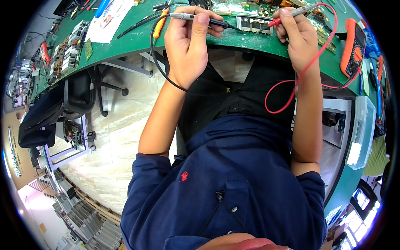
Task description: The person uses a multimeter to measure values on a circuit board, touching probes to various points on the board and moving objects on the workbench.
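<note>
My left hand (187,48) is closed around a black test probe (219,23) with a grey handle. Its tip points right, to the left end of a small board with a row of dark and silvery parts (255,23). In my closed right hand (298,38) is a red test probe (274,22), its thin tip aimed down and left at the same board's right side. Whether either tip touches metal is too small to tell. A red lead (313,56) loops down beside my right forearm, near an orange and dark multimeter (354,49). The black lead (153,50) curves past my left wrist.
Larger circuit boards (246,7) lie behind the small board on the green bench (137,37). An orange-handled screwdriver (160,26) is left of my left hand. Further left are white paper (109,25) and a row of modules (68,52). A black chair (77,93) stands below the bench.
</note>
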Available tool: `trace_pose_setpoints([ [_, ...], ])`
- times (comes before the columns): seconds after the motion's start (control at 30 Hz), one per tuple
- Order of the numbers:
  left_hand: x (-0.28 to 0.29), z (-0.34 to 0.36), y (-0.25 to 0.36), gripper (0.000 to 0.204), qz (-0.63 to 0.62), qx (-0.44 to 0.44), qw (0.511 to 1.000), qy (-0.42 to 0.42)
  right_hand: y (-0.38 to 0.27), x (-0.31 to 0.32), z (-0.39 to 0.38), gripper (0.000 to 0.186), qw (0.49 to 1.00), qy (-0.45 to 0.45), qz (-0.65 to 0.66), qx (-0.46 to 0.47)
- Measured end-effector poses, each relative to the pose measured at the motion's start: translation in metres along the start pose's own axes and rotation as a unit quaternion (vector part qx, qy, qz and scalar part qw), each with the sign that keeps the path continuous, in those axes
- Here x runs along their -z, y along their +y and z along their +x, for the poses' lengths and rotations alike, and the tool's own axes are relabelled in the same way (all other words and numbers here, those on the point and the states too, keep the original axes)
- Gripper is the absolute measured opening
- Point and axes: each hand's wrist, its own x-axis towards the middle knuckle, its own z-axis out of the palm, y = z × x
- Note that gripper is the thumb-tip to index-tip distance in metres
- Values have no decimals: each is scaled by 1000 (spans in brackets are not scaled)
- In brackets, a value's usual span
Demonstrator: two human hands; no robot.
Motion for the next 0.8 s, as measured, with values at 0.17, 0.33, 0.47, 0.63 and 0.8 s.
trace_pose_setpoints([
  [0.17,2,0,-2,21,32,-2,999,-4,-19,-23,-4,21,998,36,-59,13],
  [0.33,0,1,-1,22,37,-11,999,-9,-11,-21,-3,20,997,37,-63,32],
  [0.47,0,0,0,22,47,-11,999,-10,-20,-25,-4,20,997,33,-74,15],
  [0.63,-1,0,0,23,51,-16,998,-15,-11,-21,-3,19,996,24,-69,45],
  [0.8,0,1,-1,22,45,-21,999,-19,-9,-22,-3,18,998,17,-51,40],
])
